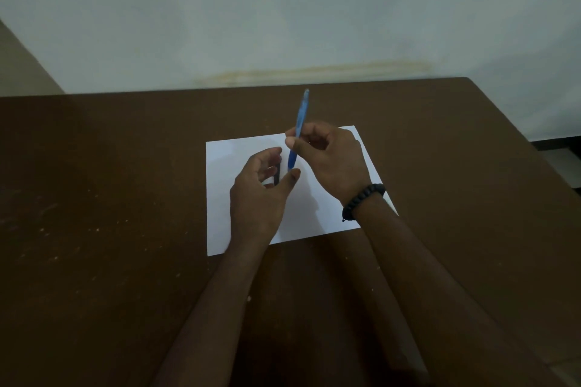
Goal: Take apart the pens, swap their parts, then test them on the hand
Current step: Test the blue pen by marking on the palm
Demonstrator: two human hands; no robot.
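Above the table (125, 198) and paper (317, 217), I see the right hand (333, 157) pinching the blue pen (298, 129) upright; the left hand (257, 195) hangs loosely open beside a dark pen (277, 173). One-handed, the blue pen's small parts could spring loose, I judge.

A dark brown surface (125, 198) with pale specks is carrying a white sheet of paper (220, 198), which is lying flat near its middle, slightly askew.
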